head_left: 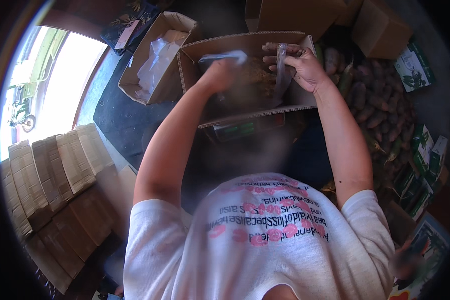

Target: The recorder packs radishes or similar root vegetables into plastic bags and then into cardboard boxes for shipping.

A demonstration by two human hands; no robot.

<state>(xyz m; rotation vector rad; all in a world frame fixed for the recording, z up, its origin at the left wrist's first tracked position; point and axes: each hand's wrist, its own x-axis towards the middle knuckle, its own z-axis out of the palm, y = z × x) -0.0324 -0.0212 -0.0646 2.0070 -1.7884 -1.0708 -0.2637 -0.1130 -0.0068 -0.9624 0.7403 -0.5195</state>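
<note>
Both my hands are over an open cardboard box (257, 39). My right hand (305, 67), at the box's right side, has a fold of a clear plastic bag (283, 80) between thumb and fingers, with the other fingers stretched out. My left hand (219, 76), blurred by motion, is closed on a pale, shiny edge that looks like the same bag. The bag's middle is smeared and see-through. Brownish-yellow contents (257, 74) show dimly in the box; their kind cannot be made out.
A smaller carton (135, 86) with clear plastic bags (157, 62) stands left. Under the main box's near edge is a device with a green display (235, 130). Sweet potato-like roots (372, 97) lie piled right. Flattened cardboard (55, 165) lies lower left; a brown box (382, 30) stands behind.
</note>
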